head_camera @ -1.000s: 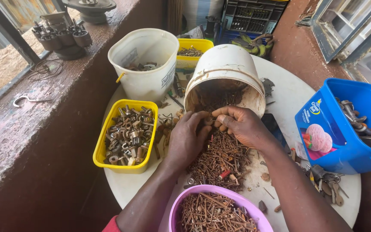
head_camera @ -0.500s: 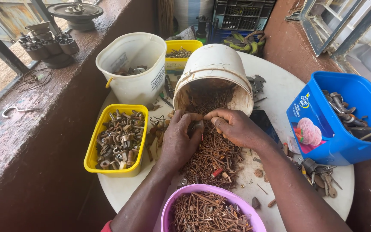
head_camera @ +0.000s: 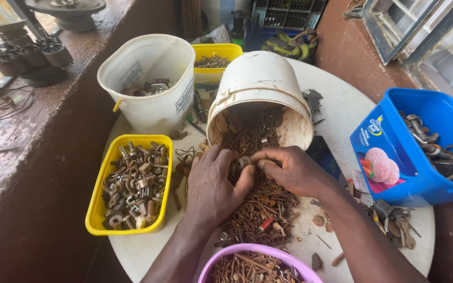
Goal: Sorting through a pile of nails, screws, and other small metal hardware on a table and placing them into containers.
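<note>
A white bucket [head_camera: 260,84] lies tipped on its side on the round white table [head_camera: 342,110], spilling a heap of rusty nails [head_camera: 260,207] towards me. My left hand [head_camera: 213,186] and my right hand [head_camera: 289,167] meet at the bucket's mouth, on top of the heap. Their fingertips pinch a small metal piece [head_camera: 244,162] between them. A purple bowl [head_camera: 252,264] full of nails sits at the near edge, between my forearms.
A yellow tray [head_camera: 132,183] of nuts and washers stands left of the heap. Behind it are an upright white bucket [head_camera: 148,81] and a second yellow tub [head_camera: 216,55]. A blue tub [head_camera: 420,147] of metal parts sits at the right, loose hardware [head_camera: 391,215] beside it.
Both hands have stayed at the bucket's mouth, and their fingers have drawn together on a small metal piece. The camera has moved closer.
</note>
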